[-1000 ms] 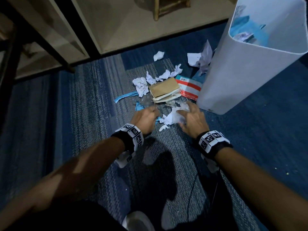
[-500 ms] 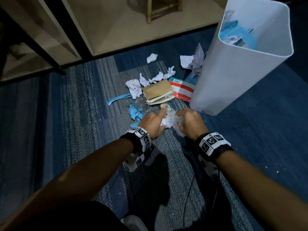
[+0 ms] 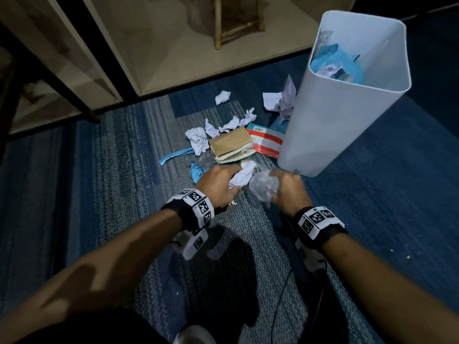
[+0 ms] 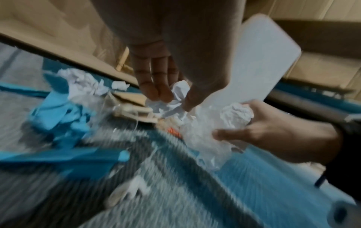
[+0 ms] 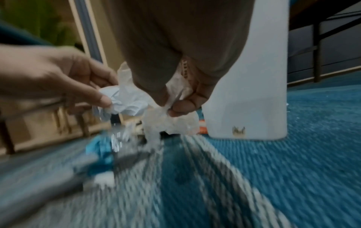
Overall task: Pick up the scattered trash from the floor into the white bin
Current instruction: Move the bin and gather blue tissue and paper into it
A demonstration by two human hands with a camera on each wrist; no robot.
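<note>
The white bin [image 3: 330,125] stands upright on the blue carpet [image 3: 372,194], and everything else sits around it. Low on its near wall is a small gold mark [image 5: 238,131], too blurred to read. Blue and pale scraps show inside its open top. Tucked against its base lies a red-and-white packet [image 3: 267,140] with a barcode label; its print is too small to make out, and the bin hides one corner. Just beside that is a brown envelope stack [image 3: 231,145], with crumpled white papers [image 3: 198,141] and blue strips [image 3: 173,156] scattered further from the bin. In front of the bin, the left hand [image 3: 218,186] curls its fingers round a crumpled white paper [image 3: 242,176], pinching it above the carpet. The right hand [image 3: 289,188] grips a wad of clear plastic wrap [image 3: 264,188], with more white paper bunched in its palm. Both wrist views are smeared, so the litter under the hands is hard to tell apart.
</note>
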